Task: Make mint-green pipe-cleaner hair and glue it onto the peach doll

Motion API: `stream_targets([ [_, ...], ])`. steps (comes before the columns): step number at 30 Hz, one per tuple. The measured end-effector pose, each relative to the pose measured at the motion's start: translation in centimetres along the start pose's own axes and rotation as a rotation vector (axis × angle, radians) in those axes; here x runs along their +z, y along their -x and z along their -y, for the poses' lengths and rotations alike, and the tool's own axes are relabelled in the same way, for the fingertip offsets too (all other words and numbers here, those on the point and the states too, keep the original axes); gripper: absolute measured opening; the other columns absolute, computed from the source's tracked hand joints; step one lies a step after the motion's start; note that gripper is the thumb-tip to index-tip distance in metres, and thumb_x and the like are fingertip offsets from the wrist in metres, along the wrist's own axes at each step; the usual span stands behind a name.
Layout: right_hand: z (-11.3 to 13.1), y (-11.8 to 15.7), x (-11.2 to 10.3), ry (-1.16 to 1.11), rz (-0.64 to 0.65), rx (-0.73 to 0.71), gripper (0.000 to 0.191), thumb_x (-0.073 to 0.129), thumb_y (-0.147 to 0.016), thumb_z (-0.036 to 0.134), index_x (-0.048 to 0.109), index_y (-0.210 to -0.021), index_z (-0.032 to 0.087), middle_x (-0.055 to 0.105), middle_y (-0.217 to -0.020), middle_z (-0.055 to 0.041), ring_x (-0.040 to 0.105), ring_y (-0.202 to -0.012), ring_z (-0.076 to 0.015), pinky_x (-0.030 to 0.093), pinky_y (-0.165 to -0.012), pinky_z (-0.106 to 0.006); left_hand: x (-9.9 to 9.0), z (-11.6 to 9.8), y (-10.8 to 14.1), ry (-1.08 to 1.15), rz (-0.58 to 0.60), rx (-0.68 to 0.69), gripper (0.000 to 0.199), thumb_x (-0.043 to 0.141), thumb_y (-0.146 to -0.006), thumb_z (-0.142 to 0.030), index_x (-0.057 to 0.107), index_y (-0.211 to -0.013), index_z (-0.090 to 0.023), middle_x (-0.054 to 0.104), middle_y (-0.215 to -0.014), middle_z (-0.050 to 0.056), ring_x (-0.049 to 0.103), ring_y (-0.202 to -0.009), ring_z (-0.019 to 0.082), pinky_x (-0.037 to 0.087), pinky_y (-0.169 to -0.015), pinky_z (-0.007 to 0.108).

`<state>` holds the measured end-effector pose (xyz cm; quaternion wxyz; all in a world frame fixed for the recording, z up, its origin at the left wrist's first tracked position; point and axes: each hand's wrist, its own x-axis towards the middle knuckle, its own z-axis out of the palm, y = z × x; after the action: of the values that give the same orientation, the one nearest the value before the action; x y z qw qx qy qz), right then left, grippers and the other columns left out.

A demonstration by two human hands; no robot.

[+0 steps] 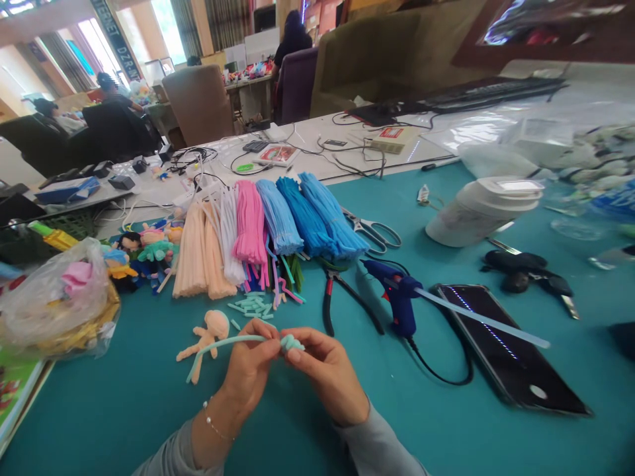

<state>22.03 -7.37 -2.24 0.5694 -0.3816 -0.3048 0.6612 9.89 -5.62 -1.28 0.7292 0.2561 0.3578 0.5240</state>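
While the left hand (248, 363) is pinching a mint-green pipe cleaner (231, 340) between thumb and forefinger, the right hand (327, 370) is pinching its coiled end (292, 343) between thumb and fingers. The pipe cleaner is sitting between the two hands, over the near part of a teal mat (292, 426), and its loose tail is running out to the left, bending downward and crossing in front of a small peach doll (217, 325) in this view. The doll is lying on the mat beside the left hand. A thin bracelet (208, 420) is circling the left wrist.

Short cut pieces (253, 305) in mint green are lying just beyond the hands. Behind them, bundles of pipe cleaners in peach (191, 254), white (229, 231), pink (249, 225) and blue (305, 218) are lying side by side. Pliers (328, 307) are resting right of the cut pieces, with scissors (381, 231) lying farther back. Farther right, a blue glue gun (403, 301) is holding a long glue stick (481, 317), which is stretching over a dark phone (510, 350).
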Motion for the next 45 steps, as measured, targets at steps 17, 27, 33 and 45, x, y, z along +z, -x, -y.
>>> stream_targets([
  [17,0.2,0.0,0.0,0.100,-0.126,0.027,0.042,0.087,-0.049,0.050,0.076,-0.073,0.017,0.060,-0.054,0.0003,0.048,-0.050,-0.0110,0.044,-0.051,-0.026,0.0,-0.1,0.1,-0.157,-0.090,0.156,0.029,0.081,-0.058,-0.026,0.053,-0.060,-0.019,0.056,-0.062,-0.004,0.055,-0.062,0.012,0.047,-0.063,0.028],
  [27,1.5,0.4,0.9,0.202,-0.164,0.013,0.040,0.083,-0.054,0.053,0.064,-0.052,0.017,0.057,-0.050,0.0011,0.046,-0.050,-0.0107,0.042,-0.052,-0.025,0.2,0.1,0.0,-0.126,-0.125,0.154,0.028,0.082,-0.055,-0.022,0.054,-0.061,-0.019,0.058,-0.063,-0.004,0.054,-0.061,0.011,0.045,-0.061,0.025],
  [33,1.8,0.5,1.1,0.242,-0.170,0.004,0.042,0.082,-0.055,0.055,0.063,-0.050,0.017,0.056,-0.049,0.0009,0.045,-0.049,-0.0113,0.042,-0.052,-0.026,0.0,0.3,0.0,-0.181,-0.115,0.131,0.030,0.081,-0.057,-0.024,0.052,-0.063,-0.019,0.058,-0.063,-0.004,0.055,-0.062,0.011,0.046,-0.060,0.024],
  [45,0.5,0.0,0.4,0.220,-0.155,-0.048,0.038,0.081,-0.058,0.051,0.064,-0.053,0.017,0.055,-0.050,0.0015,0.045,-0.051,-0.0105,0.040,-0.051,-0.024,0.1,0.4,0.0,-0.156,-0.090,0.105,0.032,0.083,-0.057,-0.026,0.052,-0.061,-0.018,0.058,-0.059,-0.006,0.057,-0.057,0.011,0.047,-0.061,0.026],
])
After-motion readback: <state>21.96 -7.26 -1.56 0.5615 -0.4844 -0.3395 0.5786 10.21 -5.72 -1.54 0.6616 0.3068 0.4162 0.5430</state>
